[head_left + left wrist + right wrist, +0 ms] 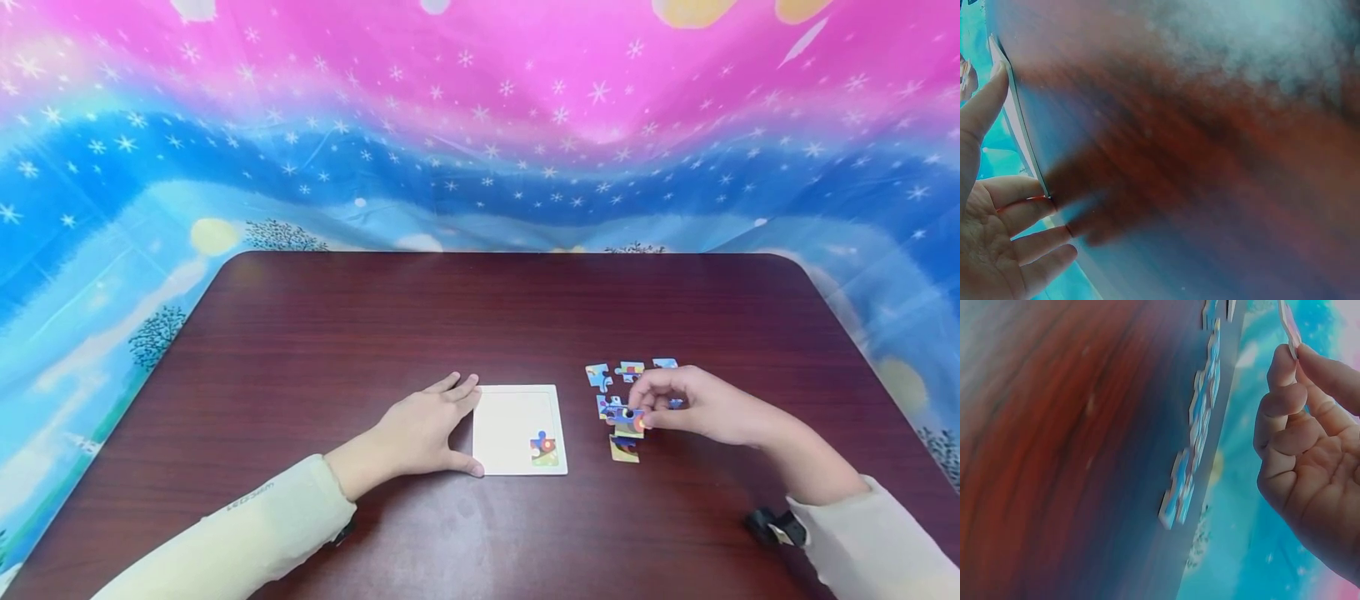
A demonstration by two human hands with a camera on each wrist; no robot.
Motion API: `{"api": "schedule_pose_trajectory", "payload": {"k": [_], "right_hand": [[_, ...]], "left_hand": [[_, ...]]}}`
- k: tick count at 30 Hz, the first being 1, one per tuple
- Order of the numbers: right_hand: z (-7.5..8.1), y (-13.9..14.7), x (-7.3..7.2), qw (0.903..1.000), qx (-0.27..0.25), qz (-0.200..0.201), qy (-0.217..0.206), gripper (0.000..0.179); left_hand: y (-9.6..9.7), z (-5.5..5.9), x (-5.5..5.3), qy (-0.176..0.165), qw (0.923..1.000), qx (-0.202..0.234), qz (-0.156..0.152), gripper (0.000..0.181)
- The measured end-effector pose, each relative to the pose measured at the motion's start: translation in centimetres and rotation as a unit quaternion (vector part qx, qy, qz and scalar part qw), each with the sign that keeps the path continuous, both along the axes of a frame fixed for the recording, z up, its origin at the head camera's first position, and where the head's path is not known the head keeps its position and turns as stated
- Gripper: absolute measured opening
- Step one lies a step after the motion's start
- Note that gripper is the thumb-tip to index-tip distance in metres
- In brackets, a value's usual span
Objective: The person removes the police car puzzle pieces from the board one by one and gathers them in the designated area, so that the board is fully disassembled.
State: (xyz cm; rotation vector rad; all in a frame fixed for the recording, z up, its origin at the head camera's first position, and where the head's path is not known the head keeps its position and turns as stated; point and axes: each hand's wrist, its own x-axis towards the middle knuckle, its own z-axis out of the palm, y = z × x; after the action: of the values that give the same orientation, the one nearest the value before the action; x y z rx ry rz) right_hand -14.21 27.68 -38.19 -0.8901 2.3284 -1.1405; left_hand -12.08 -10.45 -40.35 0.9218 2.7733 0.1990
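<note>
A square white puzzle board (506, 425) lies on the table, with one colourful jigsaw piece (546, 455) in its lower right corner. My left hand (423, 432) spreads along the board's left edge, thumb at the near corner and straight fingers at the far one. To the right of the board, my right hand (705, 408) pinches a jigsaw piece (1290, 328) between thumb and forefinger, above the loose pieces. Several of those lie in a loose cluster, among them a blue piece (597, 377) and a yellowish piece (624, 450); the hand hides part of the group.
The dark reddish-brown wooden table (375, 325) ends at a backdrop cloth (480, 142) of pink and blue with snowflakes. A dark wrist strap (776, 527) shows at the right sleeve.
</note>
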Motion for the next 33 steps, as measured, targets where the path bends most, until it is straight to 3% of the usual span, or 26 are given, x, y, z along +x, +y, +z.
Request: {"api": "schedule_pose_trajectory", "payload": {"k": [11,21,33], "right_hand": [[-0.3,3.0,0.6,0.9998,-0.01,-0.003,-0.018,0.013],[-0.6,4.4,0.9,0.9959,-0.025,0.024,-0.084,0.01],[-1.2,4.2,1.1,0.9967,0.021,0.014,-0.077,0.007]], "left_hand": [[0.0,0.2,0.1,-0.007,1.0,0.005,-0.002,0.103],[0.0,0.1,0.0,-0.007,1.0,0.005,-0.004,0.104],[0.1,0.2,0.0,-0.002,0.9999,0.007,-0.008,0.104]]}}
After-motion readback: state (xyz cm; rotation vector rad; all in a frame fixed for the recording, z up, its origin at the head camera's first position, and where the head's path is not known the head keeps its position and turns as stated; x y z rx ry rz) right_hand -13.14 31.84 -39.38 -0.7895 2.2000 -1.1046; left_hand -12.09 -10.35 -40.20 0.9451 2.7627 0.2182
